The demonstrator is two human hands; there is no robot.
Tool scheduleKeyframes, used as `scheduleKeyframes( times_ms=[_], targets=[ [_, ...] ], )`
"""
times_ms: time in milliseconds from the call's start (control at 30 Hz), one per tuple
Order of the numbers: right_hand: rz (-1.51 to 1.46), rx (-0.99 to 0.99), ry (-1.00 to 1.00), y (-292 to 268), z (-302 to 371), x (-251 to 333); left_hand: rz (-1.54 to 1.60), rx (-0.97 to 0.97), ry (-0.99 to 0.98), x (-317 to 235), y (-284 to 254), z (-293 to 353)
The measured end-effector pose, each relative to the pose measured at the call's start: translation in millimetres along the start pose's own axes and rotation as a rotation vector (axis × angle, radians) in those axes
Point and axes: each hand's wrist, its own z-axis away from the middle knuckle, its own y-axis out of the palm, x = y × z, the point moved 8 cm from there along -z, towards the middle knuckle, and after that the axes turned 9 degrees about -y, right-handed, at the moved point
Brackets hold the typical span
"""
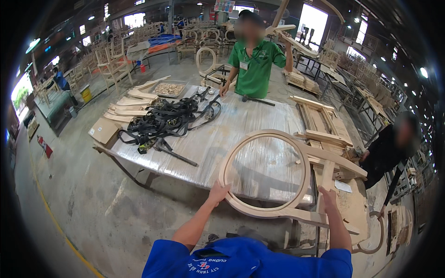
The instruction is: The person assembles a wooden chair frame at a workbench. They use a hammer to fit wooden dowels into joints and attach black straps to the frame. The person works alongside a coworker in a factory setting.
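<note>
My left hand (219, 192) is closed round the lower left rim of a pale wooden chair back frame (259, 211). The frame is a large ring with two curved legs pointing right and a crosspiece between them. Around that crosspiece, near the lower leg, my right hand (328, 197) is closed. The frame is over the near right part of a plastic-covered table (204, 160). To its left lies a tangled heap of black straps (169, 115). A hammer (176, 156) with a dark handle rests beside the heap.
Across the table, a person in a green shirt (259, 69) raises a wooden frame part. A second hammer (258, 100) lies before them. Curved wooden pieces (127, 112), a tray (160, 96) of small pieces and a cardboard box (104, 131) occupy the left. Another person (387, 153) works at right beside stacked parts (324, 118).
</note>
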Motion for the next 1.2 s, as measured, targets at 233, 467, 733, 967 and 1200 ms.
scheduleKeyframes(
  times_ms=[233, 467, 733, 967, 1200],
  targets=[
    [-0.062, 0.032, 0.033, 88.4, -26.3, 23.2, -0.124, -0.033, 0.005, -11.5, -54.8, -78.6],
    [-0.054, 0.037, 0.027, 169.1, -77.3, 51.3, -0.016, 0.100, -0.070, -41.9, -80.4, -167.7],
    [-0.073, 0.028, 0.060, 269.4, -132.6, 78.4, 0.020, 0.044, -0.142, -71.1, -134.0, -264.4],
    [-0.030, 0.107, 0.064, 384.4, -172.5, 112.2, -0.044, -0.147, -0.045, -98.9, -217.8, -318.5],
    [-0.158, 0.198, -0.029, 523.8, -187.8, 152.8, -0.172, -0.396, -0.105, -123.5, -322.2, -346.8]
  ],
)
